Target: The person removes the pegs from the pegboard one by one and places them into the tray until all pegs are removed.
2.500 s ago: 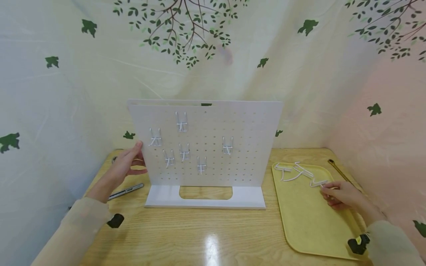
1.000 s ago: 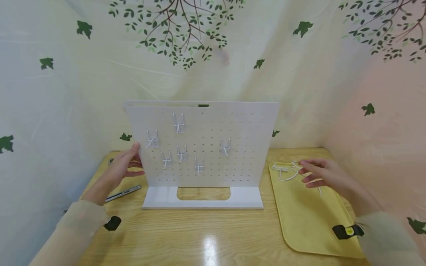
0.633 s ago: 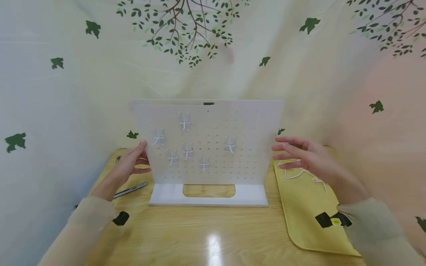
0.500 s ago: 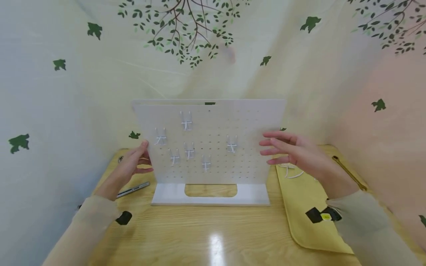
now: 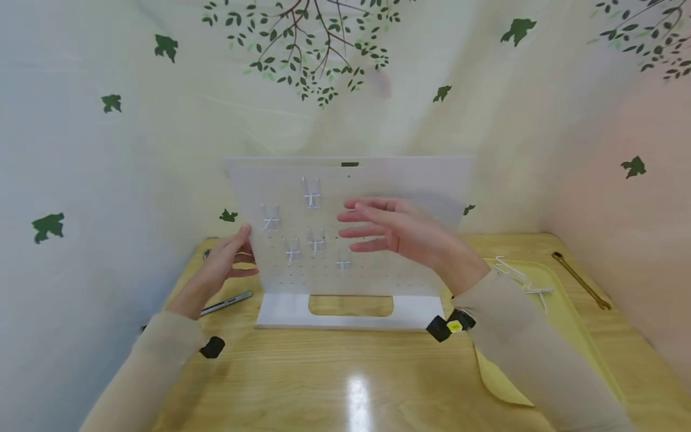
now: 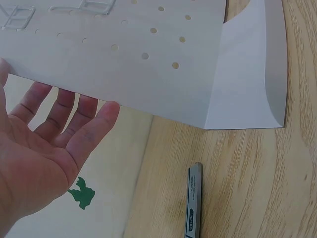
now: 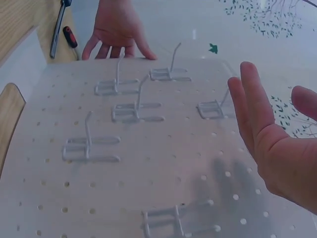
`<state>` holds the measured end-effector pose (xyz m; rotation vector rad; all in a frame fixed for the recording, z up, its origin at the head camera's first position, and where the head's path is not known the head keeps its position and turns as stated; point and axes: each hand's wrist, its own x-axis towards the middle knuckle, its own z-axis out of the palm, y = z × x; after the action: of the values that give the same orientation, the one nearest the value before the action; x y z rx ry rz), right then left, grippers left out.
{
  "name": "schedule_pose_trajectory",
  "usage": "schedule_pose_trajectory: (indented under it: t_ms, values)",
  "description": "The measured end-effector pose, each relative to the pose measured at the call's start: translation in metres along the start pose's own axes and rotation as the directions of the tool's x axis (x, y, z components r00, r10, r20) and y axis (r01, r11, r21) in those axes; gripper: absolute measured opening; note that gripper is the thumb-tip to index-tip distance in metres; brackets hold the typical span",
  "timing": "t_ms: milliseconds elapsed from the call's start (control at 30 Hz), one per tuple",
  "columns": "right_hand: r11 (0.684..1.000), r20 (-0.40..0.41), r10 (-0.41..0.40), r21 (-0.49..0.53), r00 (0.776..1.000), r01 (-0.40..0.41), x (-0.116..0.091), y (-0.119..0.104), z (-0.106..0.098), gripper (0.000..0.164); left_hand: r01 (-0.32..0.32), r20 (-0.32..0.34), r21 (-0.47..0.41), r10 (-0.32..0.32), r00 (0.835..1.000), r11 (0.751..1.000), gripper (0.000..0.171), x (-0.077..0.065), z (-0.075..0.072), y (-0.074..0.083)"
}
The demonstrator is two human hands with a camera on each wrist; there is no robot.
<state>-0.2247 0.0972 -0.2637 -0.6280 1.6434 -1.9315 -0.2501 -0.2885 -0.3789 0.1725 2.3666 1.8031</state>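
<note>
A white pegboard (image 5: 410,180) stands upright on its base, with several white wire hooks (image 5: 271,217) fixed to its front. My left hand (image 5: 218,264) holds the board's left edge, thumb at the front and fingers behind it; in the left wrist view the fingertips (image 6: 110,110) meet the edge. My right hand (image 5: 399,231) hovers before the middle of the board, fingers extended and holding nothing. It hides one hook in the head view; the right wrist view shows that hand (image 7: 282,148) apart from the board, casting a shadow on it.
A yellow tray (image 5: 572,312) with loose white hooks (image 5: 538,291) lies at the right, partly under my right forearm. Beyond it is a wrench (image 5: 582,281). A slim grey tool with lettering (image 6: 194,198) lies left of the board. A red-and-black handled tool (image 7: 71,37) shows in the right wrist view.
My right hand has let go of a hook in the tray and moved left, with nothing in it, to the front of the pegboard. The left hand stays on the board's edge.
</note>
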Motion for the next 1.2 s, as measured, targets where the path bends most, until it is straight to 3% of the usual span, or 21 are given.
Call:
schedule_pose_trajectory:
  t_ms: [200, 500, 800, 1200]
  values:
    - [0.99, 0.021, 0.094, 0.101, 0.995, -0.096, 0.029, 0.001, 0.013, 0.05, -0.002, -0.027, 0.028, 0.003, 1.0, 1.0, 0.079, 0.004, 0.003, 0.001]
    - [0.974, -0.001, 0.188, 0.125, 0.982, -0.187, 0.055, 0.005, 0.025, 0.052, -0.002, -0.005, 0.029, 0.003, 1.0, 1.0, 0.079, 0.003, 0.006, 0.003]
    - [0.969, -0.039, 0.192, 0.167, 0.981, -0.183, 0.072, 0.012, 0.039, 0.046, 0.01, -0.023, 0.032, -0.009, 1.0, 0.999, 0.08, -0.006, 0.002, 0.002]
    - [0.971, -0.117, 0.178, 0.183, 0.977, -0.155, 0.075, 0.014, 0.046, 0.04, 0.023, -0.019, 0.034, -0.023, 1.0, 0.999, 0.082, -0.007, 0.007, 0.0]
